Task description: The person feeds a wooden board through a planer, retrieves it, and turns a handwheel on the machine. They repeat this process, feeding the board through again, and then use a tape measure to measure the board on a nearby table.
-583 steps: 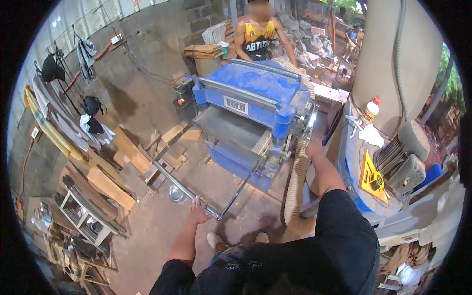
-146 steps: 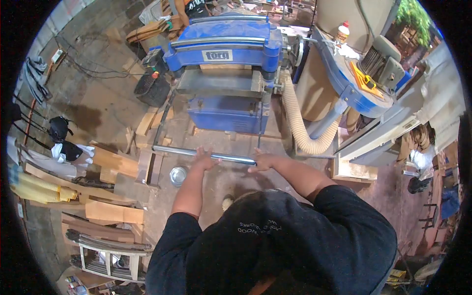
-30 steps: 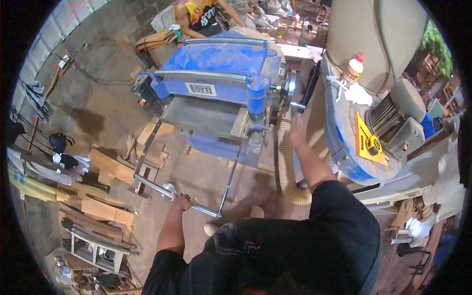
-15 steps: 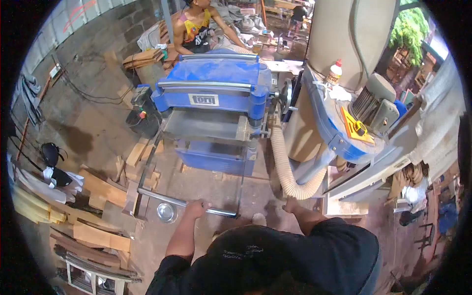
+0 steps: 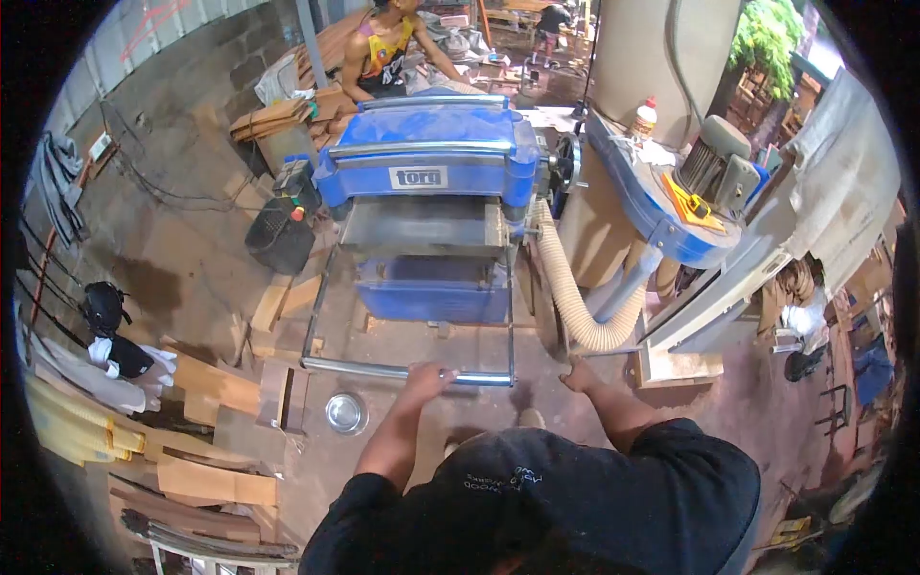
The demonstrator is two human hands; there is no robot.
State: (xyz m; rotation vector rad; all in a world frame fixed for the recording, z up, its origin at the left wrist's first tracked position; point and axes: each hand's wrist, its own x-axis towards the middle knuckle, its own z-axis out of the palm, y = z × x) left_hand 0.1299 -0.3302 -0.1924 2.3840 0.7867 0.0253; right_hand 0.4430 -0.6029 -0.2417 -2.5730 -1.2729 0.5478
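Dusty brown floor (image 5: 719, 450) spreads through this cluttered workshop, with curved brown wooden boards (image 5: 216, 479) lying at the far left and, right of them, a shallow, round silver metal bowl (image 5: 345, 414). Next comes a long, smooth, silvery metal roller (image 5: 379, 371) at the near end of a dark rod frame (image 5: 512, 316), out in front of a big blue metal machine (image 5: 431, 177). Its long axis runs crosswise, left to right, its right end slightly nearer the black-shirted person (image 5: 594, 479); the frame's rods point back toward the machine. I'd judge the roller stiff, fairly heavy and slick, best taken around its bare length or near an end. The left hand (image 5: 428, 381) has its grip closed around it, just right of centre. Farther right, near a cream ribbed hose (image 5: 565, 297), the right hand (image 5: 577, 376) hangs apart from the roller; how wide its grip stands, I can't tell.
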